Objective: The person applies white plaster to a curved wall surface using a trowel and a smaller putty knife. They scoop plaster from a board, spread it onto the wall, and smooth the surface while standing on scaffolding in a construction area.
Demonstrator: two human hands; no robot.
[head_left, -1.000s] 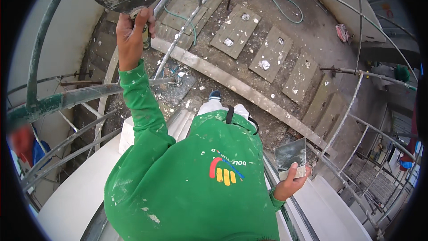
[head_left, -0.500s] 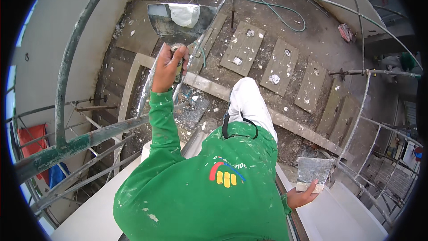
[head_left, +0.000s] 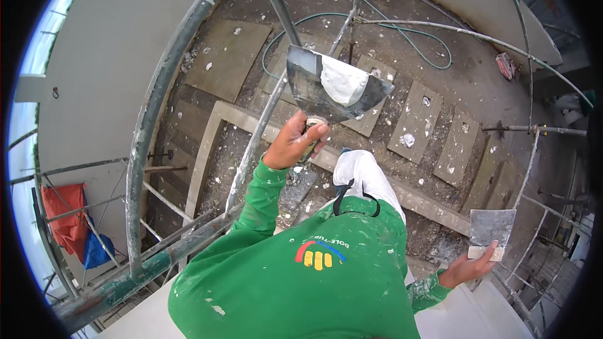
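Observation:
My left hand (head_left: 295, 141) is closed round the handle of a wide, curved-edged metal plate (head_left: 301, 91), a plasterer's hawk by its look. A thick lump of white putty (head_left: 343, 81) lies along its far edge. Out to the right, my right hand (head_left: 475, 266) grips a broad putty knife (head_left: 492, 228) by its pale base, thumb across the front. Its grey blade points away from me and carries a dull film. The two tools are well apart. Splashes of white mark my green sleeves.
Scaffold pipes (head_left: 141, 144) rise on the left and cross the front. More thin pipes (head_left: 527, 179) stand on the right. Far below lie concrete slabs (head_left: 414, 122) with white droppings and a green hose (head_left: 402, 36). A red cloth (head_left: 65, 220) hangs at the left.
In the picture, both hands and their tools have shifted right. The left hand and its plate also sit lower and are turned clockwise. Both grips remain the same.

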